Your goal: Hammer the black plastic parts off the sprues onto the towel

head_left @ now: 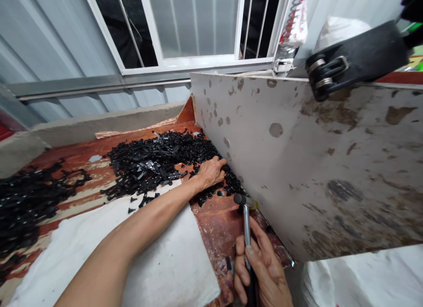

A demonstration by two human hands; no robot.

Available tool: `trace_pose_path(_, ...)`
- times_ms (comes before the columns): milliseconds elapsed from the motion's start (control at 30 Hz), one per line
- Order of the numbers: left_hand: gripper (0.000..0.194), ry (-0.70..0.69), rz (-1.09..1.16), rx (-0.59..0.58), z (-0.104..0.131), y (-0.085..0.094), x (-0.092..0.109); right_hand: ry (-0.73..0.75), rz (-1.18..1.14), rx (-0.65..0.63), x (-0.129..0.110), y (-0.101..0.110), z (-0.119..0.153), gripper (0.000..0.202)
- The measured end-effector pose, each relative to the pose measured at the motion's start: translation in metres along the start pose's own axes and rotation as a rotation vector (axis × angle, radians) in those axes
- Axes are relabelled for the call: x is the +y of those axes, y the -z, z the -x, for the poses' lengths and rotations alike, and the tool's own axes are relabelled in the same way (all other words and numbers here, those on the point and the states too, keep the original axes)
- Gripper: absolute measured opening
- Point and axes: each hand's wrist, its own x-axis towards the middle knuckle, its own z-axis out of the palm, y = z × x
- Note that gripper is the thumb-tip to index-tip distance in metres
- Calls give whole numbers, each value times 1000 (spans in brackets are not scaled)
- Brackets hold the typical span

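My right hand (pixel 261 267) is wrapped round the handle of a small mallet (pixel 246 223), held upright. The mallet has a metal shaft, with a black face on one end of its head and a yellow one on the other. Across the work surface, my left hand (pixel 211 171) reaches into small black parts (pixel 231 183) lying along the foot of an upright board. Its fingers are curled down among them, and what they pinch, if anything, is hidden. Just left of that hand spreads a large heap of black parts (pixel 158 153), some with flat strips.
A stained grey board (pixel 274 157) stands upright along the right side. White cloth (pixel 172 249) covers part of the red-brown tabletop (pixel 218 223). Another pile of black parts (pixel 23 210) lies far left. A black clamp-like device (pixel 357 60) overhangs the board's top edge.
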Motion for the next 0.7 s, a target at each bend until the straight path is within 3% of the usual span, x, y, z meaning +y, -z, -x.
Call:
trace_pose_path(200, 28, -19, 136, 32, -11, 4, -17, 55, 15, 24, 2, -3, 2, 53)
trace_pose_path(333, 28, -16, 245, 65, 0, 20, -29, 76, 42, 19, 2, -3, 3, 50)
trace_pose_path(433, 24, -7, 294, 61, 32, 38, -41, 62, 65, 24, 1, -3, 4, 51)
trace_pose_path(533, 21, -74, 314, 85, 79, 51, -54, 66, 88, 36, -1, -3, 5, 52)
trace_pose_path(600, 19, -140, 276, 145, 114, 54, -62, 72, 106, 46, -1, -4, 4, 52)
trace_pose_path(700, 18, -104, 136, 194, 158, 49, -69, 66, 123, 53, 0, -6, 4, 52)
